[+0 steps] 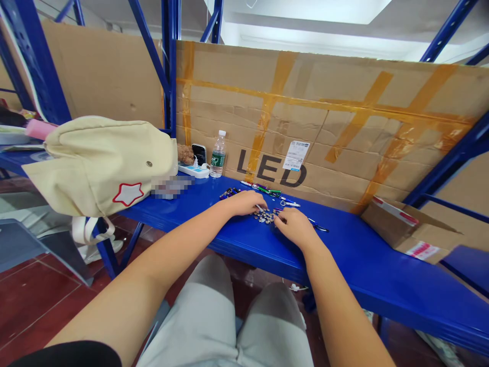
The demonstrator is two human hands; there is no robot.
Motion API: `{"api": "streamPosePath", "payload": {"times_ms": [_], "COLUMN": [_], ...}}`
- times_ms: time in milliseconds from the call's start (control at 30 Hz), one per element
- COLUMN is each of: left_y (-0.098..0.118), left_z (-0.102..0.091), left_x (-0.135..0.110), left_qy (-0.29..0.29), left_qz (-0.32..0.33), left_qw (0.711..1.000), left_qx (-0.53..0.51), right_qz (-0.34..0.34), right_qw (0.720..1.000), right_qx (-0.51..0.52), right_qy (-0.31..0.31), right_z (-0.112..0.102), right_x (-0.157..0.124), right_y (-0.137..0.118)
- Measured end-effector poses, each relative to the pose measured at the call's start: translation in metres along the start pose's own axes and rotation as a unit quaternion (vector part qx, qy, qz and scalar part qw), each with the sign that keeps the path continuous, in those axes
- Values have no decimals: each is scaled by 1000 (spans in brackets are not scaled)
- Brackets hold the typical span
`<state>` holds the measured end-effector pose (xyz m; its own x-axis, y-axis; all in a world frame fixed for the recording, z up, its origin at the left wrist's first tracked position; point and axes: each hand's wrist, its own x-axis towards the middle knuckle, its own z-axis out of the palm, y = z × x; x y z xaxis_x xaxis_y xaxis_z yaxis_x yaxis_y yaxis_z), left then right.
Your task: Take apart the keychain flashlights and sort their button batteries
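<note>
My left hand (pixel 240 203) and right hand (pixel 293 228) rest on the blue surface (pixel 382 270), their fingers (pixel 280 216) curled partly closed at the edges of a heap of small round metal discs (pixel 264 216) between them. I can't tell whether they've hold of anything. Slim pens (pixel 265 189) lie just beyond, near a water bottle (pixel 218 155).

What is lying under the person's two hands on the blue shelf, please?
Small round metal pieces sit in a pile between the left hand and right hand on the blue shelf; anything beneath the palms is covered.
</note>
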<state>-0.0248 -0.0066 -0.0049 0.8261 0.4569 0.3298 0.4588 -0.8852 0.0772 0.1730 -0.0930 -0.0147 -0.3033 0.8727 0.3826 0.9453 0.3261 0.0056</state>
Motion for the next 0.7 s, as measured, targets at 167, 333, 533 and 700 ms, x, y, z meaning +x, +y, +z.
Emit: {"api": "streamPosePath", "payload": {"times_ms": [167, 333, 533, 700], "left_y": [-1, 5, 13, 14], "left_z": [0, -3, -10, -13], "left_x": [0, 0, -2, -3], "left_qy": [22, 53, 64, 67], "left_qz": [-10, -23, -25, -24], "left_qw": [999, 993, 981, 978], "left_qx": [-33, -99, -180, -194], "right_qz": [-31, -16, 12, 10], "right_qw": [999, 999, 997, 996], "right_qx": [14, 28, 51, 63], "right_qy": [7, 31, 65, 68], "right_z": [4, 4, 1, 3], "right_x": [-3, -3, 0, 0], "right_y": [-4, -4, -3, -3]}}
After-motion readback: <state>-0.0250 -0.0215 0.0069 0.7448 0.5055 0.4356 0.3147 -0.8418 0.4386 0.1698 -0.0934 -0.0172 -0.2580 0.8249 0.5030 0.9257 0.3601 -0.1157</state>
